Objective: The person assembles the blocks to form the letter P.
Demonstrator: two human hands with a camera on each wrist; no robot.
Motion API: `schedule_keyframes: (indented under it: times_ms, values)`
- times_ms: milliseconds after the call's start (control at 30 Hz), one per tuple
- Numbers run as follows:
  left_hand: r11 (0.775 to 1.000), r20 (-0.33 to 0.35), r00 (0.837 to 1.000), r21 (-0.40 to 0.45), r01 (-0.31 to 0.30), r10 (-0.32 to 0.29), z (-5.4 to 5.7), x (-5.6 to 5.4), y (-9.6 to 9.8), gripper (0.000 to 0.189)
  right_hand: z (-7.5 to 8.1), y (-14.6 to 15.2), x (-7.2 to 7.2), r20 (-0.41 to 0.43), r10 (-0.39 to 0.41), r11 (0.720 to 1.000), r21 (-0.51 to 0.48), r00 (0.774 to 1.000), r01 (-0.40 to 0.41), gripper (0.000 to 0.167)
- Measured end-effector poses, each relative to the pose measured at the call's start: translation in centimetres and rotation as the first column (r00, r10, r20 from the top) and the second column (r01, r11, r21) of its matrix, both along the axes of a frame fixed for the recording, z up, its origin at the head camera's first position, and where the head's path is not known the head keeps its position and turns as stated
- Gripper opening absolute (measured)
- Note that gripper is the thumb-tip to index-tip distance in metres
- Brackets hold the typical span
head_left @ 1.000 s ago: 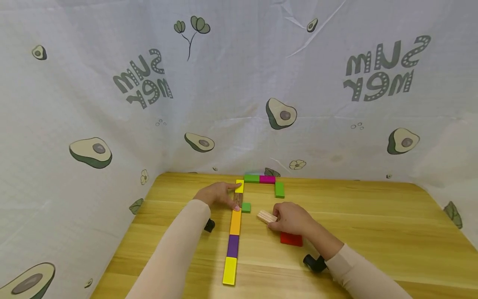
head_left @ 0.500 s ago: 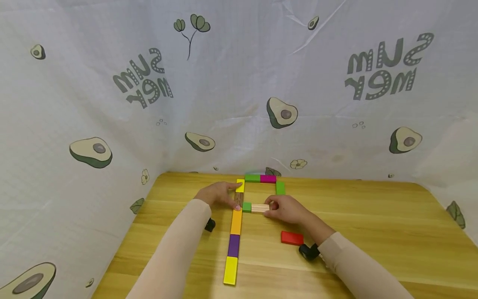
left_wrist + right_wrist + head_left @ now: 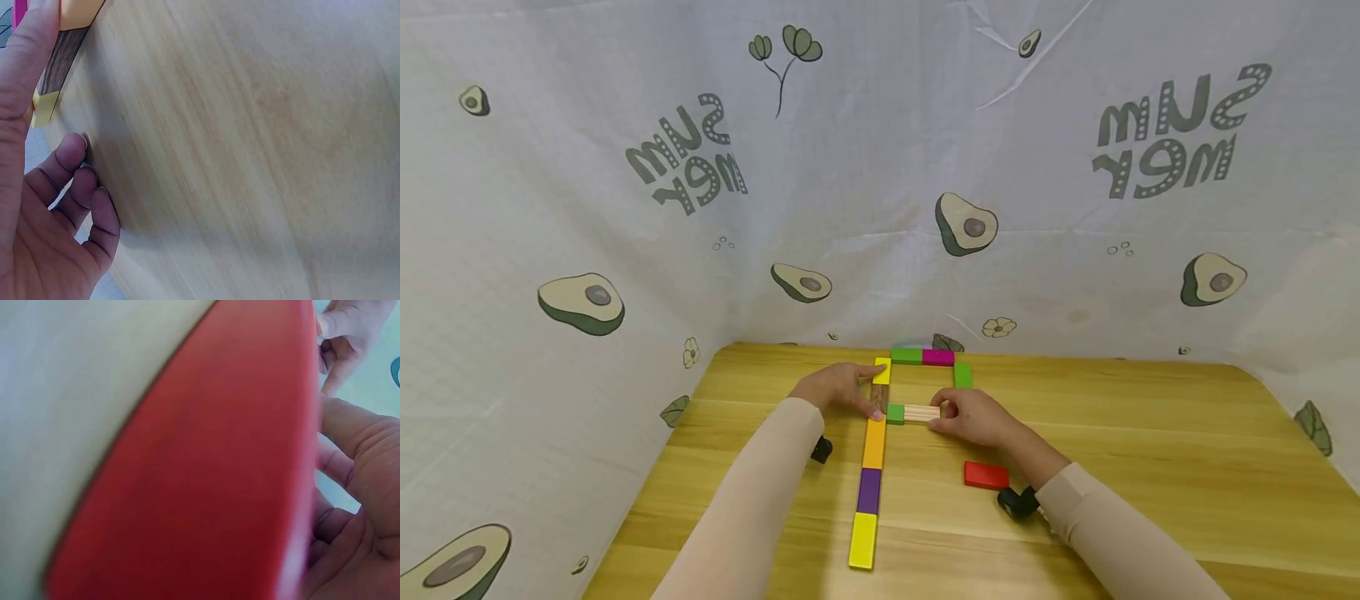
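Note:
My right hand (image 3: 973,415) pinches the right end of a pale, grooved wooden block (image 3: 917,413) between thumb and fingers. Its left end meets a small green block (image 3: 895,414), which sits against a column of flat blocks. My left hand (image 3: 835,387) lies beside that column, fingers fairly straight. Its index fingertip rests on the upper yellow block (image 3: 882,367), and the thumb tip is where the brown block (image 3: 880,397) meets the orange block (image 3: 874,442). In the left wrist view, the other fingers (image 3: 75,181) hang loosely curled over the wood.
Below the orange block follow a purple block (image 3: 868,490) and a yellow block (image 3: 862,540). A green block (image 3: 906,357), a magenta block (image 3: 937,357) and another green block (image 3: 962,375) form a corner at the back. A red block (image 3: 987,476) lies near my right wrist; a patterned sheet (image 3: 880,167) hangs behind.
My right hand has brought the pale block left and up, turning it from slanted to level beside the small green block. In the last half second little moves; the left hand stays put.

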State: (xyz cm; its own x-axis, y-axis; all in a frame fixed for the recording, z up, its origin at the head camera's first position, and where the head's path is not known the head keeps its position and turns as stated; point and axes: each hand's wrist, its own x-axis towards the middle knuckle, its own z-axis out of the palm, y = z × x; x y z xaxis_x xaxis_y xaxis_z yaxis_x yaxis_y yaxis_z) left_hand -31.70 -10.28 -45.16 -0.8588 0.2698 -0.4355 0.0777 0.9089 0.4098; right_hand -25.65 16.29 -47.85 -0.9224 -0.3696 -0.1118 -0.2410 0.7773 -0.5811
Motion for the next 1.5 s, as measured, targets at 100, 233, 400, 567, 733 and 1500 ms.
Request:
schedule_keyframes:
  times_ms: [100, 233, 400, 567, 733, 1500]
  values:
    - [1.000, 0.001, 1.000, 0.006, 0.006, -0.006, 0.1, 0.0, 0.0, 0.097, 0.0, 0.0, -0.1, 0.013, -0.005, 1.000, 0.003, 1.000, 0.005, 0.031]
    - [1.000, -0.002, 1.000, -0.001, 0.014, -0.014, 0.0, -0.2, -0.1, 0.098, 0.0, 0.1, -0.1, 0.018, -0.005, 1.000, -0.003, 1.000, 0.005, 0.030]
    - [1.000, 0.025, 1.000, 0.011, -0.002, 0.002, -0.4, -0.4, -0.2, 0.099, 0.0, 0.0, 0.1, 0.013, 0.007, 1.000, -0.011, 1.000, -0.006, 0.029]
    - [1.000, 0.021, 1.000, 0.008, 0.007, -0.007, -0.4, -0.3, -0.2, 0.100, 0.1, 0.0, 0.3, 0.011, 0.014, 1.000, -0.014, 1.000, -0.014, 0.031]
    - [1.000, 0.002, 1.000, 0.014, 0.023, -0.023, -0.1, 0.1, -0.1, 0.098, 0.5, 0.5, 0.6, 0.040, 0.004, 1.000, -0.017, 0.999, -0.004, 0.039]
    - [0.999, -0.006, 0.999, 0.021, 0.048, -0.047, 0.3, 0.2, -0.1, 0.099, 2.0, 4.9, 10.1, 0.166, 0.155, 0.988, -0.048, 0.974, -0.149, 0.058]
